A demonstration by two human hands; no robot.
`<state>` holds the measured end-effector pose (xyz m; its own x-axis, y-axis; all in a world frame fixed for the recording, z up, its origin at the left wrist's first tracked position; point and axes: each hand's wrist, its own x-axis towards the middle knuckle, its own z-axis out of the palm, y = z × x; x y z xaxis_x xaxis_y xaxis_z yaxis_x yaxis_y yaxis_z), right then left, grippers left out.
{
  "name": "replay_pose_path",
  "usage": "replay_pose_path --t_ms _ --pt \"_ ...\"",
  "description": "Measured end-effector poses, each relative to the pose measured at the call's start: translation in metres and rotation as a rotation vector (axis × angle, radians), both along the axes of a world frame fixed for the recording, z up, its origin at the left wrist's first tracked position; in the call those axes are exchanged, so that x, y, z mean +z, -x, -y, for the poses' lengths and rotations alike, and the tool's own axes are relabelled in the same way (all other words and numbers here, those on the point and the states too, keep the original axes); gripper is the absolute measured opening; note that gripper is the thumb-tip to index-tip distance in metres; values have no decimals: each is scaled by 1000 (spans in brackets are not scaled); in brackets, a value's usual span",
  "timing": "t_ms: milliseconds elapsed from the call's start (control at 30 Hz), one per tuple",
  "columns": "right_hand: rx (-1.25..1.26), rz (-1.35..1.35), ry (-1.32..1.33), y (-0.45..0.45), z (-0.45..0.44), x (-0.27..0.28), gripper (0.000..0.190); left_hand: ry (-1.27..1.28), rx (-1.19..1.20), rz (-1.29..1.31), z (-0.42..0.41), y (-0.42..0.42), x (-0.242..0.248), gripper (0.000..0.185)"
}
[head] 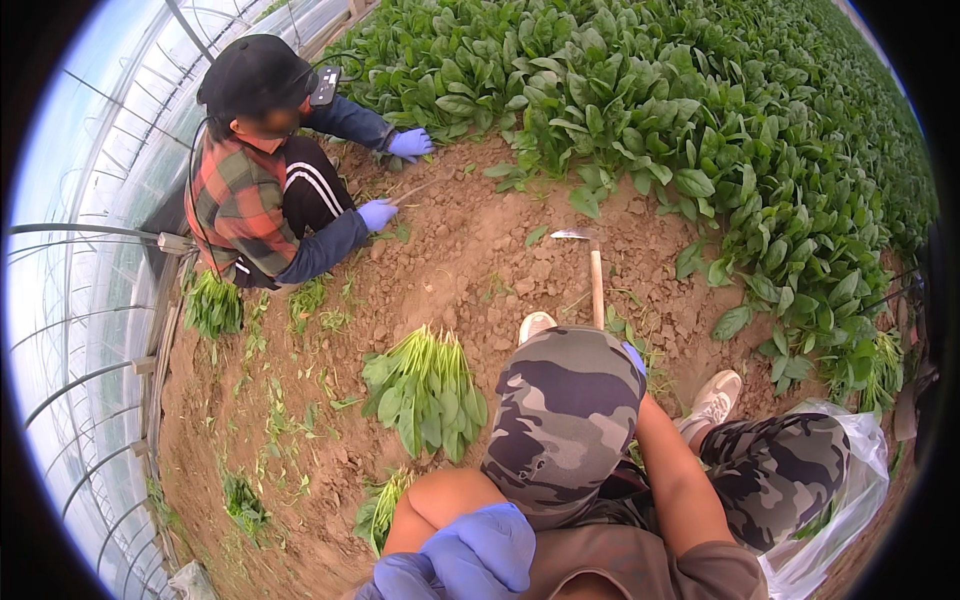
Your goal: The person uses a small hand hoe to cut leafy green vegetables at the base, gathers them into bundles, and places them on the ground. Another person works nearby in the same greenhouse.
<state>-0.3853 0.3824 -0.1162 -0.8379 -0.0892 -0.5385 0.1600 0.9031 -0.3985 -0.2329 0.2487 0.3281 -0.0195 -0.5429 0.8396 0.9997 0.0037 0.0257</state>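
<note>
In a blue glove, my left hand (480, 551) is bent in close to my chest at the bottom. Its fingers look curled, and the palm is hidden. Only a sliver of my gloved right hand (634, 358) shows beyond my camouflage-clad knee (570, 405). Close to it, the wooden handle of a sickle (597, 289) emerges from behind the same knee; the grip itself is hidden. The sickle's metal blade points left over bare soil (480, 225). Left of my knee lies a bunch of cut spinach-like greens (427, 397), stems upward in the picture, with another bunch (386, 506) partly behind my arm.
Dense leafy rows (637, 97) fill the upper right. A crouching co-worker (255, 187) in blue gloves holds a thin tool by the crop edge. More cut bunches (214, 304) lie at left, near the plastic greenhouse wall (82, 300). Clear plastic sheeting (840, 510) lies at my right.
</note>
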Motion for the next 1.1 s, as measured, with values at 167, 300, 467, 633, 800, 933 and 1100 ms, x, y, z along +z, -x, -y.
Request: replay_pose_path --t_ms 167,300,467,633,800,933,1100 --pt "99 -35 -175 10 25 34 51 62 -76 116 5 -9 -7 52" --pt "122 56 -190 12 51 27 49 120 -103 292 10 -17 -15 55" --pt "-130 174 181 30 38 17 41 -154 147 705 14 27 -12 31" --pt "-468 663 829 53 40 51 38 384 113 1399 81 92 -24 21" --pt "-621 862 1130 52 30 18 36 1537 359 1594 98 203 -111 23" --pt "-624 924 1181 51 39 43 40 2278 287 1461 66 267 -197 20" --pt "-611 768 1193 68 51 26 41 2554 680 1012 13 371 -328 34"
